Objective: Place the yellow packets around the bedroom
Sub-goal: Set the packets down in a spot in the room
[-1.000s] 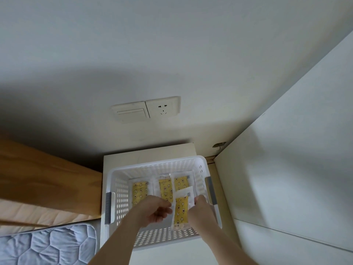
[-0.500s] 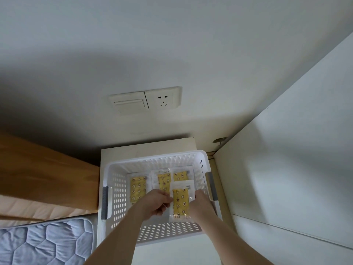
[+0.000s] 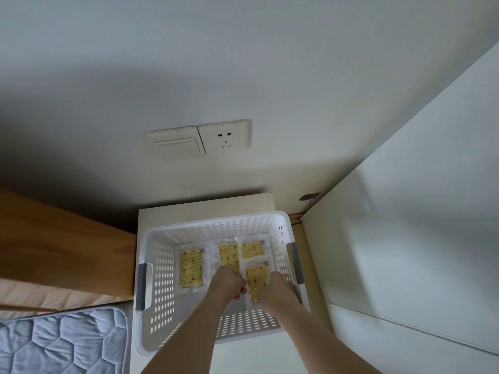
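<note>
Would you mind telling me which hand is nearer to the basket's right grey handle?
Right. The right hand sits just inside the basket wall beside the right grey handle, pinching the held packet; the left hand is mid-basket, farther away.

no readable text anywhere; the yellow packets [image 3: 191, 267] carry only small printed shapes
</note>
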